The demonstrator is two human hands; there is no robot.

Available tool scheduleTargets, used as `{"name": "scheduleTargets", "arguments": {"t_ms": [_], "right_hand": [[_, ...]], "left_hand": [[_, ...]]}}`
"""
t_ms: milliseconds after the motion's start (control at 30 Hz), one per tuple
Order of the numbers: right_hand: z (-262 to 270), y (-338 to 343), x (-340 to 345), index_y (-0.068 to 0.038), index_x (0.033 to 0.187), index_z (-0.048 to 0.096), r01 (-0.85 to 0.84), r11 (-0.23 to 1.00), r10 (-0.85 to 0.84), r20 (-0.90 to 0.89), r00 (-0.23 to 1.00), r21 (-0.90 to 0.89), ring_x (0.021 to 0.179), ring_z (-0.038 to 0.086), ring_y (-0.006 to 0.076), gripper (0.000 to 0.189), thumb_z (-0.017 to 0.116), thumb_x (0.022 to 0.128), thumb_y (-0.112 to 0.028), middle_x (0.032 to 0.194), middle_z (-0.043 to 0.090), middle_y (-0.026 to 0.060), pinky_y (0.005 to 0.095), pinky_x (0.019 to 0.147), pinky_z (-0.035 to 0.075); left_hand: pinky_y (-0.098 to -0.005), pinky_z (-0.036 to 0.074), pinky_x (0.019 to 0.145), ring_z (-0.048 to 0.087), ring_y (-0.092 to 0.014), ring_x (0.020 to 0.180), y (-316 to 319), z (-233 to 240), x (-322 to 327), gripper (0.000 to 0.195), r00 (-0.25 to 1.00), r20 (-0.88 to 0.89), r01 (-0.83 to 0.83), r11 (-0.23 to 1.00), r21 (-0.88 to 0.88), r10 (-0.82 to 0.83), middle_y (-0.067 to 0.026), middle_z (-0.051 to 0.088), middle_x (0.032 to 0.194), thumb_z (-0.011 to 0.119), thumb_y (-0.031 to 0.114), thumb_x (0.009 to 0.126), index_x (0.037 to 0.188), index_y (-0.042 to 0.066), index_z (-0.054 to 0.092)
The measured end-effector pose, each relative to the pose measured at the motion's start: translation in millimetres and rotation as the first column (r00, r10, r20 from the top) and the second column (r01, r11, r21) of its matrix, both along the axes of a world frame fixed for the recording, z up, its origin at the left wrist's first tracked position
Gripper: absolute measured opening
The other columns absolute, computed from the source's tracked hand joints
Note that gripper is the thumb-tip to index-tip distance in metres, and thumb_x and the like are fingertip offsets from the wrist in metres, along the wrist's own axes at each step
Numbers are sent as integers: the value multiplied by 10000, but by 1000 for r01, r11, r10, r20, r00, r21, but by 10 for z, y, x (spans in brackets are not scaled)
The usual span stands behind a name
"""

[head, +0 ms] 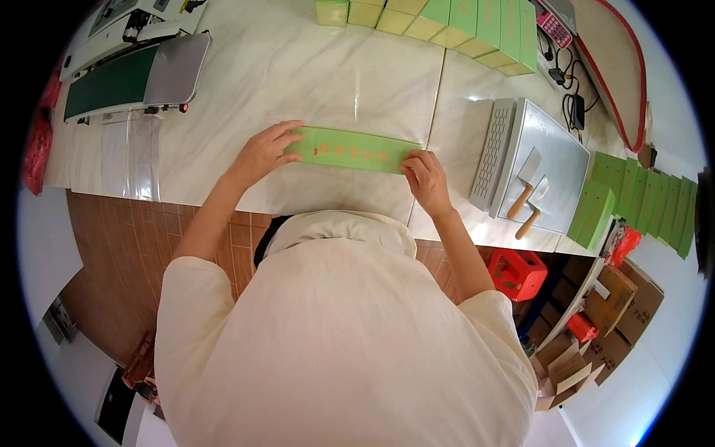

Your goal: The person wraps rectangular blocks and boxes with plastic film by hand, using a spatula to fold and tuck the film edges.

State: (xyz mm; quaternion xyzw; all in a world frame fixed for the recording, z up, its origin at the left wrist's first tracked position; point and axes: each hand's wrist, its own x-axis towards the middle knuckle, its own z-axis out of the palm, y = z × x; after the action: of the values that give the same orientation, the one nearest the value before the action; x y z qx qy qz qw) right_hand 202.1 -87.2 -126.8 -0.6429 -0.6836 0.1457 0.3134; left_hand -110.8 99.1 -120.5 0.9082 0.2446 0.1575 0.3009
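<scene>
A long, flat green box with orange writing and a small red mark lies on the marble-patterned table in front of me. My left hand spans its left end, fingers at the far edge and thumb at the near edge. At the right end, the fingertips of my right hand pinch the corner. A faint sheet of clear film shows on the table just beyond the box; whether it runs under the box I cannot tell.
Right of my hands stands a metal plate appliance carrying two wooden-handled scrapers. Green boxes line the far side; more stack at right. A machine with a green belt and clear plastic film occupy the left.
</scene>
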Motion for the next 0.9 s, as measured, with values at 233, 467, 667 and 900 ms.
{"name": "scheduleTargets", "arguments": {"t_ms": [233, 467, 667, 900], "right_hand": [[-36, -25, 19, -25, 862, 570, -1, 1000, 1, -13, 1000, -3, 860, 585, 304, 180, 704, 757, 32, 956, 607, 95, 396, 713, 499], [-31, -51, 13, -34, 867, 560, 20, 999, -22, -36, 999, -45, 922, 591, 310, 184, 695, 764, 38, 1008, 615, 91, 415, 771, 498], [118, -17, -30, -53, 870, 557, -14, 997, 2, 167, 986, 72, 1040, 590, 311, 183, 701, 776, 10, 1113, 637, 83, 464, 898, 450], [-80, -68, 73, -46, 852, 565, 19, 997, -31, -149, 988, -79, 946, 578, 300, 157, 690, 797, 32, 1014, 645, 80, 397, 807, 463]], "left_hand": [[-399, 471, 998, 578, -243, 1157, -2, -29, -57, 128, 985, -156, 87, 994, 61, -76, -53, 594, 1292, 706, 124, 800, 824, 55, 601], [-397, 469, 1008, 584, -277, 1160, -94, -69, -28, 172, 993, -85, 95, 973, 210, -79, -81, 616, 1283, 681, 102, 823, 984, 56, 640], [-373, 533, 843, 664, -246, 953, -172, -60, -60, 311, 999, -43, 1, 969, 247, 10, -80, 700, 1068, 703, 104, 797, 1098, 44, 659], [-363, 514, 699, 658, -246, 778, -158, -109, -44, 143, 996, 4, -91, 982, 168, 92, -43, 706, 908, 700, 144, 834, 951, 75, 655]]}}
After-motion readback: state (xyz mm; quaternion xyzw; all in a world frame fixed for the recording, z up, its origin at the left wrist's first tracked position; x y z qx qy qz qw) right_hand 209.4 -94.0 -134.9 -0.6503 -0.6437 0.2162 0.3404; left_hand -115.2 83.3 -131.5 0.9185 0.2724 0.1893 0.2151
